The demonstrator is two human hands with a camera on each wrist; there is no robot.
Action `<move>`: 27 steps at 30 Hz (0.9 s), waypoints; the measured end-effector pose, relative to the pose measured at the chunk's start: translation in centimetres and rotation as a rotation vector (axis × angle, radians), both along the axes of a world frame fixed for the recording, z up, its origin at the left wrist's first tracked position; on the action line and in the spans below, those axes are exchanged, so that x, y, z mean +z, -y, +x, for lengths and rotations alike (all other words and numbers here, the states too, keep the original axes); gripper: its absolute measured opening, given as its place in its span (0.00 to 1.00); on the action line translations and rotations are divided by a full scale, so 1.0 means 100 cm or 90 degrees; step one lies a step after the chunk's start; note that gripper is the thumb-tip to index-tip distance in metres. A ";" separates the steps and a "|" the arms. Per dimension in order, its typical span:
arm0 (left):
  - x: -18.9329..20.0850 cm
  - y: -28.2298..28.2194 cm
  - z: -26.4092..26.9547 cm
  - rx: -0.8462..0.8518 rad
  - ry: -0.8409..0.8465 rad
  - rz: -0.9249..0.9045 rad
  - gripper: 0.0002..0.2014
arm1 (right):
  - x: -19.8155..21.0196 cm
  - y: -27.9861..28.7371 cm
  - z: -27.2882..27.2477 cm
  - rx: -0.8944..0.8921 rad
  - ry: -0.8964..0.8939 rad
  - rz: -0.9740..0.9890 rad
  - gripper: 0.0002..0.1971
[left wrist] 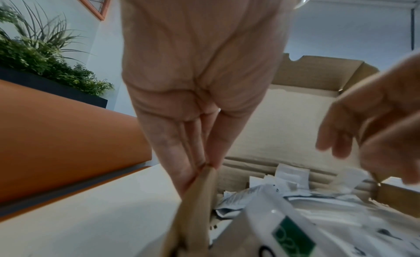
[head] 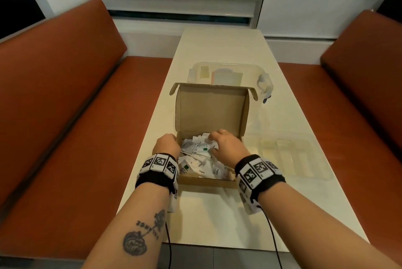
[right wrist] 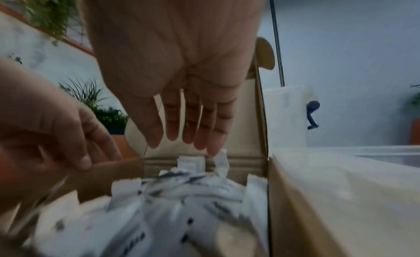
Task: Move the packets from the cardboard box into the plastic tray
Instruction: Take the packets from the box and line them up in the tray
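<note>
Head view shows the packets (head: 201,155) heaped in the cardboard box (head: 210,108) mid-counter (head: 221,47), left hand (head: 166,144) pinching its left wall, right hand (head: 228,146) spread loosely above, holding nothing, so first pickup is under way; next, grip packets and carry them to the plastic tray (head: 287,158) toward the right edge.

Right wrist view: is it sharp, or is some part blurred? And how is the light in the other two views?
Right wrist view: the packets and the left hand are smeared; the right hand is dim but clearer. Left wrist view: the near packets are out of focus. Head view: dim, even light, wide-angle bending of the table edges.
</note>
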State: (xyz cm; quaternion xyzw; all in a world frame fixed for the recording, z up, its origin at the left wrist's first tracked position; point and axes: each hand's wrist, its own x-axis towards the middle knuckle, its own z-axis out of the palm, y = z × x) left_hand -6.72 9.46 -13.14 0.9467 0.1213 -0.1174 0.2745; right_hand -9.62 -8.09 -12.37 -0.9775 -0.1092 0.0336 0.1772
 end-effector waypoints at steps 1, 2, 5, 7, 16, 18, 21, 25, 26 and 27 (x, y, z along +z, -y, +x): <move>-0.001 0.000 0.000 0.001 0.002 0.001 0.16 | -0.005 -0.001 0.001 -0.011 -0.027 -0.013 0.18; -0.001 0.000 0.000 0.003 0.005 0.001 0.17 | -0.009 -0.001 0.001 -0.016 -0.060 -0.040 0.20; -0.003 0.000 0.000 0.007 0.009 -0.003 0.17 | -0.019 -0.004 0.004 -0.013 -0.173 -0.127 0.35; -0.004 0.000 0.000 0.009 0.011 -0.002 0.18 | -0.025 -0.006 0.006 -0.019 -0.228 -0.160 0.46; -0.006 0.002 -0.002 0.022 0.019 0.011 0.19 | -0.022 -0.016 0.019 0.010 -0.233 -0.235 0.39; -0.007 0.003 -0.002 0.023 0.024 0.018 0.18 | -0.021 -0.016 0.019 0.021 -0.213 -0.235 0.32; -0.007 0.005 -0.002 0.022 0.025 0.033 0.18 | -0.018 -0.015 0.017 0.017 -0.204 -0.206 0.29; -0.007 0.006 -0.002 0.027 0.024 0.034 0.17 | -0.010 -0.014 0.013 -0.012 -0.195 -0.158 0.12; -0.007 0.006 -0.003 0.033 0.023 0.027 0.17 | -0.009 -0.013 0.013 -0.024 -0.186 -0.143 0.08; -0.006 0.006 -0.004 0.041 0.025 0.015 0.17 | -0.008 -0.011 0.013 -0.041 -0.185 -0.127 0.05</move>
